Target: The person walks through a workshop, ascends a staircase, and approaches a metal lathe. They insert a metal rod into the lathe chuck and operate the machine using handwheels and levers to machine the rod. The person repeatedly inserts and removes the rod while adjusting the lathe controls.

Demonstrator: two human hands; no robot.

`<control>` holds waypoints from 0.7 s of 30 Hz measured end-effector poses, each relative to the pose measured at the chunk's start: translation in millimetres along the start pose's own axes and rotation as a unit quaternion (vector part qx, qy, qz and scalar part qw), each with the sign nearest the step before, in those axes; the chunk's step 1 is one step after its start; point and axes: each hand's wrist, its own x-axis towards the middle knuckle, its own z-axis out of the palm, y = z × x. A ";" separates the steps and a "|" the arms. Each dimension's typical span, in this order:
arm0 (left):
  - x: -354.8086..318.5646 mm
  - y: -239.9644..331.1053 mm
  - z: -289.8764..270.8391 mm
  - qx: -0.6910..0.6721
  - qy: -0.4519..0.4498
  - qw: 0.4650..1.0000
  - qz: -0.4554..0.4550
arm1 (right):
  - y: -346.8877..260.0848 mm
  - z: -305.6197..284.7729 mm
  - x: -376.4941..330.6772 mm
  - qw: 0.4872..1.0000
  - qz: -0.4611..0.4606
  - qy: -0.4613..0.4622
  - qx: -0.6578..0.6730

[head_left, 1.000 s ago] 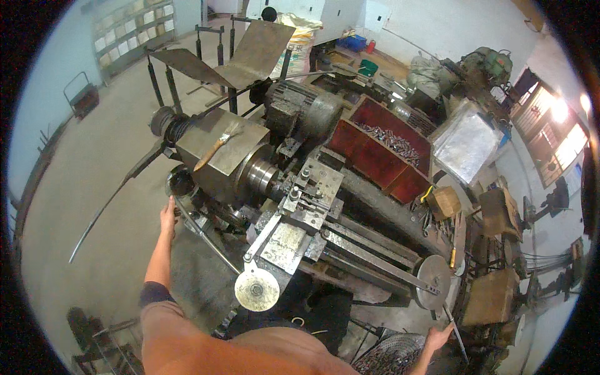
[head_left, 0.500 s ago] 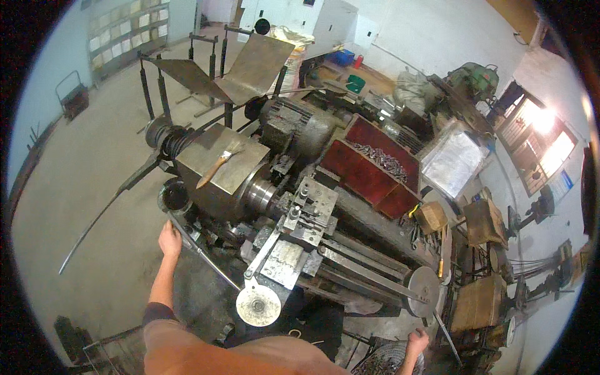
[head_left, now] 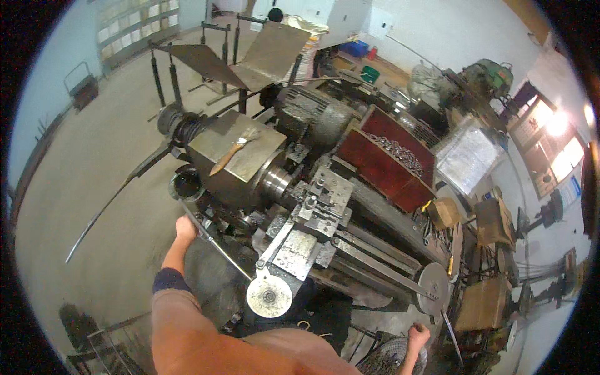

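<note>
My left hand (head_left: pixel 185 229) is closed at the upper end of a long metal lever (head_left: pixel 224 255) on the near side of a lathe; its fingers are partly hidden. Low on the right, my right hand (head_left: pixel 419 336) is held in a closed curl, and whatever is inside it is too small to tell. Close by are a slanting metal rod (head_left: pixel 451 337) and a round grey disc (head_left: pixel 432 289). Between my hands stand the lathe's tool post (head_left: pixel 322 199) and a pale round handwheel (head_left: pixel 269 296). The chuck (head_left: pixel 275 181) is left of the tool post.
A wooden-handled brush (head_left: pixel 230 155) lies on the headstock cover (head_left: pixel 209 139). Behind the lathe, a red tray (head_left: pixel 375 164) holds several small metal parts. A mesh basket (head_left: pixel 400 350) sits below my right hand. Hand tools (head_left: pixel 431 228) lie at the right end.
My view has shifted, so the machine sits a little further right and higher. Both hands keep about the same places beside the lathe, the left one still at the lever.
</note>
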 end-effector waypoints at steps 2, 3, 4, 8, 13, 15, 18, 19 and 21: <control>1.2 -6.4 49.9 -0.053 0.080 0.984 -0.149 | -36.7 -7.0 -8.3 0.999 -0.018 -0.036 0.016; -0.7 6.6 60.1 -0.012 0.150 0.981 -0.120 | -32.3 -5.0 -9.2 0.999 -0.039 -0.021 -0.003; 4.0 18.2 67.0 -0.050 0.146 0.977 -0.146 | -29.5 -6.5 -8.4 0.999 -0.023 -0.027 -0.014; 3.1 2.7 73.3 -0.022 0.159 0.986 -0.050 | -41.2 -4.8 5.3 0.999 -0.038 -0.029 -0.011; 7.7 -8.6 7.0 0.067 -0.046 0.997 0.009 | -65.8 -15.1 25.6 0.992 -0.127 0.016 -0.017; 8.9 -26.1 23.7 0.061 -0.039 0.997 -0.025 | -99.2 -9.5 38.7 0.983 -0.181 0.019 0.000; -5.6 5.3 -11.1 0.018 -0.082 0.994 -0.067 | -163.5 -3.4 49.7 0.977 -0.214 -0.008 0.004; -8.9 -1.1 -22.4 0.028 -0.094 0.994 -0.055 | -199.7 0.1 48.7 0.972 -0.229 -0.050 0.032; -11.2 -14.3 -39.2 0.044 -0.121 0.991 -0.032 | -261.8 12.0 46.8 0.938 -0.307 -0.126 0.102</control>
